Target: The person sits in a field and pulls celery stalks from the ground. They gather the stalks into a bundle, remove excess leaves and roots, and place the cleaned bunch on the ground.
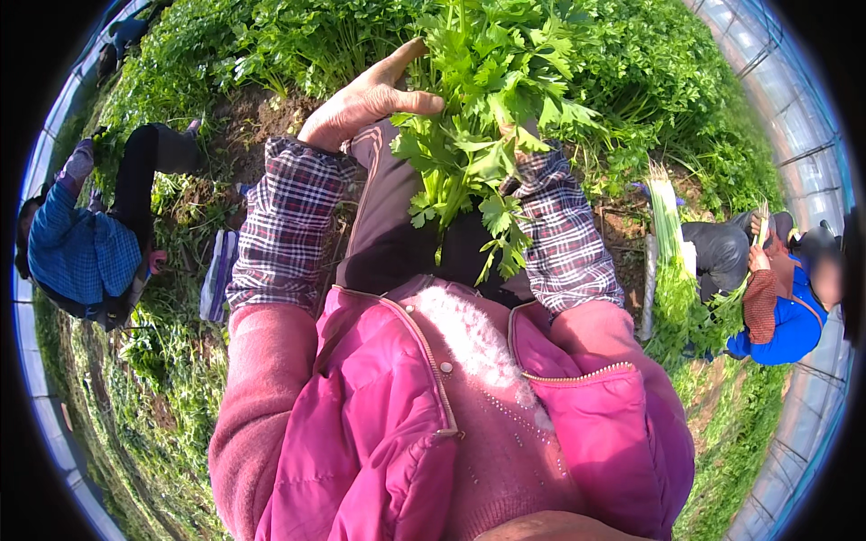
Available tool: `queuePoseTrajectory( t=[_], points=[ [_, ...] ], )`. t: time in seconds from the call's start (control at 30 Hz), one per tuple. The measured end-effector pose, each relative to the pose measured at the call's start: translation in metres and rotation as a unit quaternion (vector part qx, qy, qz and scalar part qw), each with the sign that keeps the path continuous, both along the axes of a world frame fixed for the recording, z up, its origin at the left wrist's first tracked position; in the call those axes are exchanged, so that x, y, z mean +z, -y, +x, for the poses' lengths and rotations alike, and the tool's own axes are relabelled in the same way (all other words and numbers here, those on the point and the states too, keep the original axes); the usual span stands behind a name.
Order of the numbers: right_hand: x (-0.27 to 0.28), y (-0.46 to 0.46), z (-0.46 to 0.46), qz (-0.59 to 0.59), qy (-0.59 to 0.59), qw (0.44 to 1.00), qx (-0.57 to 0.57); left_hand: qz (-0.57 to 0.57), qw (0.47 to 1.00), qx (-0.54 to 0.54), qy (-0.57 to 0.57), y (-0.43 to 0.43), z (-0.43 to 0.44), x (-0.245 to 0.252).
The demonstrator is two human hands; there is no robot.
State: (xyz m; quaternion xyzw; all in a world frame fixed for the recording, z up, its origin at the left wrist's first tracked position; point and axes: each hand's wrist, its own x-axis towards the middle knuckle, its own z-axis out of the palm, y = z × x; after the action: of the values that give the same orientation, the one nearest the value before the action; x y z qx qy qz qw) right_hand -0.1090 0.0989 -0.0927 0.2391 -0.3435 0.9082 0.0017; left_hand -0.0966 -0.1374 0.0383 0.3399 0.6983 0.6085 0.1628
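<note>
A leafy bunch of celery [473, 115] is held up in front of my lap, some of its leaves and stalks hanging down between my knees. My left hand [372, 98] is at the bunch's left side, thumb and forefinger spread wide, the thumb tip by the leaves. On the other side, my right hand [526, 128] is tucked into the foliage and appears to grip the bunch; leaves cover most of its fingers. Plaid sleeve covers [287, 216] wrap both forearms.
Dense growing celery [663, 74] rises ahead over brown soil [260, 122]. At right, cut celery [666, 223] lies beside a seated person [778, 318] holding stalks. Another person [88, 250] sits at left. A white and purple bundle [220, 274] is near my left arm. Plastic-sheeted walls [808, 135] curve around.
</note>
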Motion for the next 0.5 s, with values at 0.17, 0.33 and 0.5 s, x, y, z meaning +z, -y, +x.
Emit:
queuePoseTrajectory(
  t=[0.17, 0.33, 0.5],
  points=[
    [0.012, 0.008, 0.021, 0.208, -0.013, 0.96, -0.187, -0.005, 0.997, -0.079, -0.015, -0.028, -0.008, -0.028],
    [0.068, 0.015, 0.046, 0.249, -0.018, 0.955, -0.162, 0.006, 0.985, -0.051, -0.163, -0.057, -0.003, -0.027],
    [0.095, -0.002, 0.059, 0.501, -0.241, 0.805, -0.205, -0.048, 0.978, -0.095, -0.18, -0.052, 0.01, -0.009]
  ],
)
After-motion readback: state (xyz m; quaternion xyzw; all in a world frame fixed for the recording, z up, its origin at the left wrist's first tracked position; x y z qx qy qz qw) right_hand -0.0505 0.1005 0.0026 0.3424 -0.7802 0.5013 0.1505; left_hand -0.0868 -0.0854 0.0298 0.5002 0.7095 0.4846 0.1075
